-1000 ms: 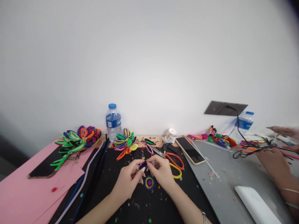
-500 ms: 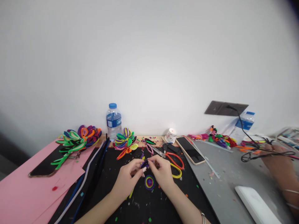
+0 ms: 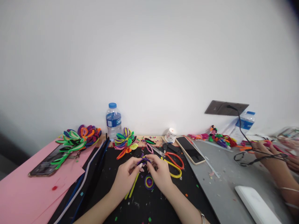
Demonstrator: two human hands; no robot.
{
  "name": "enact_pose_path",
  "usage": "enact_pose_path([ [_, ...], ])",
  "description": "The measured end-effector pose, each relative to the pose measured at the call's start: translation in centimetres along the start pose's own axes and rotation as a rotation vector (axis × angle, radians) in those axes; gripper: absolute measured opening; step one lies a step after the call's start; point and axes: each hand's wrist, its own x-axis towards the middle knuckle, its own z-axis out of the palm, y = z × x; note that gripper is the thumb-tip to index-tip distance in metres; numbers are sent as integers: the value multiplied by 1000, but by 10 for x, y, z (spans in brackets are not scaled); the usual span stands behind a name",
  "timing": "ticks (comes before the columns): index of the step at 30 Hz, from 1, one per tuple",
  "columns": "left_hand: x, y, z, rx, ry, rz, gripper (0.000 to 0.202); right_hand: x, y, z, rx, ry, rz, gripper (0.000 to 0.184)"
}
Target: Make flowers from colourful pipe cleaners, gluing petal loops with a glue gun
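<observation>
Between my fingertips is a purple and black pipe cleaner (image 3: 143, 161), bent in an arc. My left hand (image 3: 128, 175) pinches its left part, and my right hand (image 3: 160, 175) grips the right end. Just below them lies a flat round coil (image 3: 149, 182) of rainbow-coloured pipe cleaner. Yellow pipe cleaner lengths (image 3: 133, 188) stick out under my left hand. Scissors (image 3: 175, 165) with a red and a yellow handle lie right beside my right hand. A pink loop (image 3: 149, 148) rests beyond my fingers, close to a bunch of multicoloured pipe cleaner loops (image 3: 126, 142).
A water bottle (image 3: 114, 122) and a white paper cup (image 3: 171, 135) stand by the wall. Phones lie right (image 3: 190, 150) and left (image 3: 46, 163), the left one under pipe cleaner flowers (image 3: 77, 140). At right, a co-worker's hands (image 3: 265, 157) are near a black cable (image 3: 243, 130).
The pipe cleaner between my hands now shows as a wider arc, and my right hand has shifted slightly left. The left phone's screen has lit up. The co-worker's hand moved left.
</observation>
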Motion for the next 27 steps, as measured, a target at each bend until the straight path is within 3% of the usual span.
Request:
enact_pose_path([
  [18,2,0,-3,27,24,-9,20,-2,9,7,183,-42,113,18],
  [27,2,-4,-4,49,33,-5,21,-2,3,5,109,-77,80,17],
])
